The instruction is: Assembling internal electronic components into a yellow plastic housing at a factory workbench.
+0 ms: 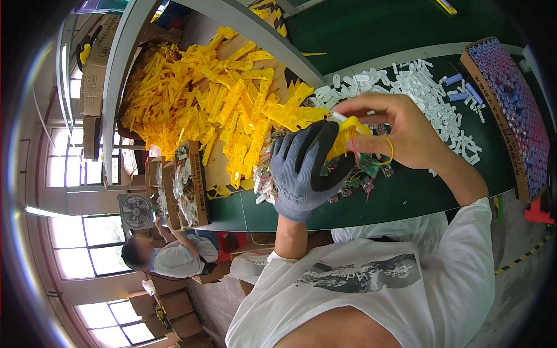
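Observation:
My left hand (307, 174), in a grey glove with dark fingertips, is closed around a yellow plastic part (338, 148). My bare right hand (406, 130) curls over the same part from the right, with its thumb and fingertips at the part's far end. A small white plastic piece (337, 117) shows between the fingertips of both hands. A thin yellow wire (393, 152) loops out below the right hand, beside a red wire. Under the hands lie small circuit boards (371, 167) with wires, partly hidden.
Yellow plastic parts (232, 110) are heaped at the left. White plastic pieces (415, 81) spread over the green table (394, 200). A carton of blue-purple cylindrical cells (510, 104) stands at the right. Boxes (197, 185) and a seated person (180, 255) are at the left.

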`<state>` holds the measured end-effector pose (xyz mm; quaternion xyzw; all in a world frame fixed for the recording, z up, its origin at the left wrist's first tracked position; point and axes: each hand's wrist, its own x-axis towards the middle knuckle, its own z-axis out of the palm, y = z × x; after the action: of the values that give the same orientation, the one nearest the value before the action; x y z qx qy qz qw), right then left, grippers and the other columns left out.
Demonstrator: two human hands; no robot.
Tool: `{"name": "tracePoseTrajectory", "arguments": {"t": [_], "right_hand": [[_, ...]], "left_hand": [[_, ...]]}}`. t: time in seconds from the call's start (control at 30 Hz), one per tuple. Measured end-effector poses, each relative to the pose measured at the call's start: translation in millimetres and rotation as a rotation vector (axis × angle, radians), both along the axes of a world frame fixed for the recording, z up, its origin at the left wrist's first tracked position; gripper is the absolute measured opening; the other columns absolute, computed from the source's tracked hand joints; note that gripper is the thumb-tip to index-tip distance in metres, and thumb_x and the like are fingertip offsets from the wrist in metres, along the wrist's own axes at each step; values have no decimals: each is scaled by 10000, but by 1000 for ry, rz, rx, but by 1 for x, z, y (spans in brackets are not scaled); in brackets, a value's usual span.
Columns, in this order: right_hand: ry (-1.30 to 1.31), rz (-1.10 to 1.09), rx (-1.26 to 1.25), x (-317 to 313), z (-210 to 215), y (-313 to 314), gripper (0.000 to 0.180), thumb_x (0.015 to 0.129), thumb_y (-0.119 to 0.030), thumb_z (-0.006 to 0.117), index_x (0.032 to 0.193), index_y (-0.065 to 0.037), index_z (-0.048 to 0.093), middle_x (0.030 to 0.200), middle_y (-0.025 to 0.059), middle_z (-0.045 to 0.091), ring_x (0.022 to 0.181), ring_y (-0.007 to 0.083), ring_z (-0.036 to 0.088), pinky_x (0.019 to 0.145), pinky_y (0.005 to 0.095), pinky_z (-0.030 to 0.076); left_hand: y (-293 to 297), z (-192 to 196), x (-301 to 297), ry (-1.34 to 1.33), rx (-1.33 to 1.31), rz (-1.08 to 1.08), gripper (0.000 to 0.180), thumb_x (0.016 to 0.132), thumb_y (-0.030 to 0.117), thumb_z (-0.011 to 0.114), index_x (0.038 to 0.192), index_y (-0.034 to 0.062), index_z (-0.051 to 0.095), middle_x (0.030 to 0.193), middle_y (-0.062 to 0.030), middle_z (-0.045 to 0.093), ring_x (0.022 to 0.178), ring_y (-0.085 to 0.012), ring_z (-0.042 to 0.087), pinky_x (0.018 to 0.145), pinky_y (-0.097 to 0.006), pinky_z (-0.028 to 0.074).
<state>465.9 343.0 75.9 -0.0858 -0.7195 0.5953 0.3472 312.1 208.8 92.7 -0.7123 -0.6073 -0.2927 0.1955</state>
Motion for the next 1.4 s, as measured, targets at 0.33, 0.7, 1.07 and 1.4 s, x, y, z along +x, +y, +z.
{"name": "tracePoseTrajectory", "arguments": {"t": [0.33,0.7,1.07,1.4], "right_hand": [[113,459,-492,-2,1,-4,427,820,-80,729,1192,58,571,1085,115,653,971,117,620,841,247,514],[498,160,-796,-16,-11,-9,390,873,-102,669,1113,-53,366,1086,191,620,980,214,646,787,313,580],[530,142,-571,-23,-32,-21,314,845,-24,683,976,-44,398,1088,144,603,1008,180,609,856,289,534],[363,85,167,-7,-14,-7,252,788,-123,749,1026,-70,685,1185,115,547,906,147,554,822,294,425]], "left_hand": [[9,24,-24,168,-6,-213,498,619,300,783,1095,204,671,1104,-60,617,941,-253,607,773,-370,469],[16,-17,22,-729,392,-186,526,879,205,575,1355,101,377,1364,-151,423,1247,-294,423,1052,-428,315],[46,13,29,-1426,216,-444,500,970,234,484,1384,-9,344,1232,-161,533,1085,-260,560,975,-410,418],[58,30,-1,-1514,577,-492,494,968,255,490,1384,24,355,1172,-137,554,1053,-263,562,963,-409,430]]}}
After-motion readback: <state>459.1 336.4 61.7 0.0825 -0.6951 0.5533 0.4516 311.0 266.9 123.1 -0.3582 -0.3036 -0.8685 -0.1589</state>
